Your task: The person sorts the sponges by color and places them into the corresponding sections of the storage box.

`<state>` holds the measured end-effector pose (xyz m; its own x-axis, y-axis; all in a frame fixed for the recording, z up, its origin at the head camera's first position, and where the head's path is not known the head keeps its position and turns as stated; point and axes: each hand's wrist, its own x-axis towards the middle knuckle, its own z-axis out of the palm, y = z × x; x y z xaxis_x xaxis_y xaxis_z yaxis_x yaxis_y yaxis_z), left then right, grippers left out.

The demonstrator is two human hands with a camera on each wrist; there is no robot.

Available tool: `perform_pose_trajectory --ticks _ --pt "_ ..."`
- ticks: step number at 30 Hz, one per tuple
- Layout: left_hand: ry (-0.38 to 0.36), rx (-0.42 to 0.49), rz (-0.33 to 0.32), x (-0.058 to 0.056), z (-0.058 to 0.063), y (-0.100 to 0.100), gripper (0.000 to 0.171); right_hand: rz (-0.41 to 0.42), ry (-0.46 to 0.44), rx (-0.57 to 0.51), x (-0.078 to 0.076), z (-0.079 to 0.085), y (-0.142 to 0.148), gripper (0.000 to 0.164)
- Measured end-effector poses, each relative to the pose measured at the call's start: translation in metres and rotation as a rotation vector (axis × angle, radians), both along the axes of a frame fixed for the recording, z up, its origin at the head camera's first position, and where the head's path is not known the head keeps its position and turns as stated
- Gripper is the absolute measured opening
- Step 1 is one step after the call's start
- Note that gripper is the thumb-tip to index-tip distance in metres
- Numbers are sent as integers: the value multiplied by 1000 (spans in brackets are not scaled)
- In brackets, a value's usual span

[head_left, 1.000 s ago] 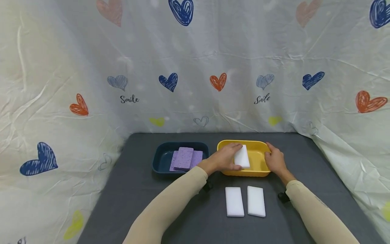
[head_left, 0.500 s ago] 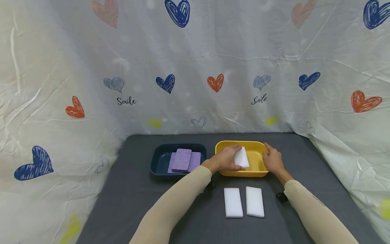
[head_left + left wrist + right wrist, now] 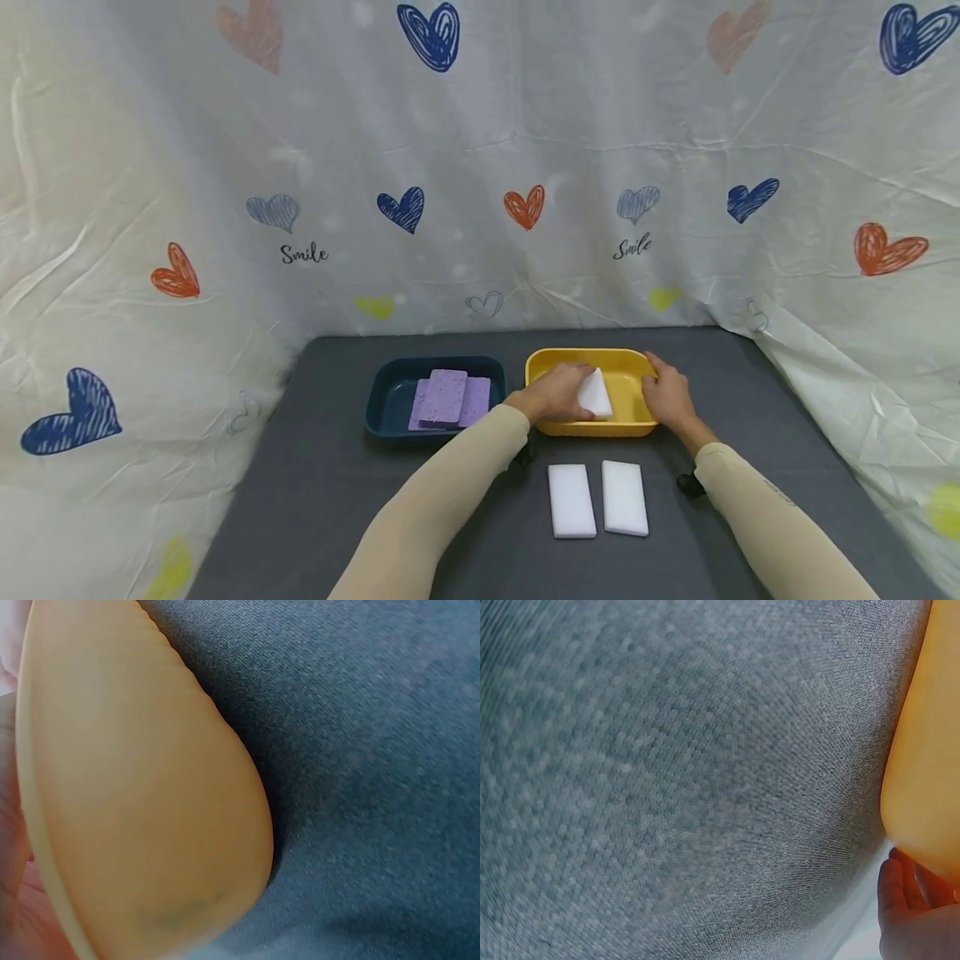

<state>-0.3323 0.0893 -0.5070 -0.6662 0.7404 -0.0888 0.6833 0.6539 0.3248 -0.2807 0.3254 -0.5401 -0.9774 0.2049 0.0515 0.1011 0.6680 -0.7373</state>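
Note:
In the head view my left hand (image 3: 558, 392) reaches into the yellow tray (image 3: 633, 429) and grips a white sponge block (image 3: 596, 395) between thumb and fingers. The block sits low inside the tray, partly covered by the hand. My right hand (image 3: 667, 392) holds the tray's right rim, thumb inside and fingers outside. The left wrist view shows the tray's yellow wall (image 3: 150, 780) close up, the hand at the left edge. In the right wrist view the fingers (image 3: 892, 889) touch the tray's outer wall (image 3: 930, 765).
Two white sponge blocks (image 3: 572, 501) (image 3: 624, 497) lie side by side on the grey table (image 3: 300, 500), in front of the yellow tray. To the left stands a dark blue tray (image 3: 382, 400) holding stacked purple sponges (image 3: 444, 397). A white curtain (image 3: 450, 125) hangs behind.
The left hand has lowered slightly into the yellow tray with the white sponge block. The right hand keeps its hold on the rim. The head view has shifted a little.

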Motion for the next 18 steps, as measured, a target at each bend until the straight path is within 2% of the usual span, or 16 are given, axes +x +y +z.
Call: perform_pose_trajectory --ticks 7,18 --pt "-15 -9 -1 3 -3 6 85 -11 -15 12 -1 -3 -2 60" --pt "-46 45 36 -1 -8 6 89 -17 13 48 -2 -1 0 58"
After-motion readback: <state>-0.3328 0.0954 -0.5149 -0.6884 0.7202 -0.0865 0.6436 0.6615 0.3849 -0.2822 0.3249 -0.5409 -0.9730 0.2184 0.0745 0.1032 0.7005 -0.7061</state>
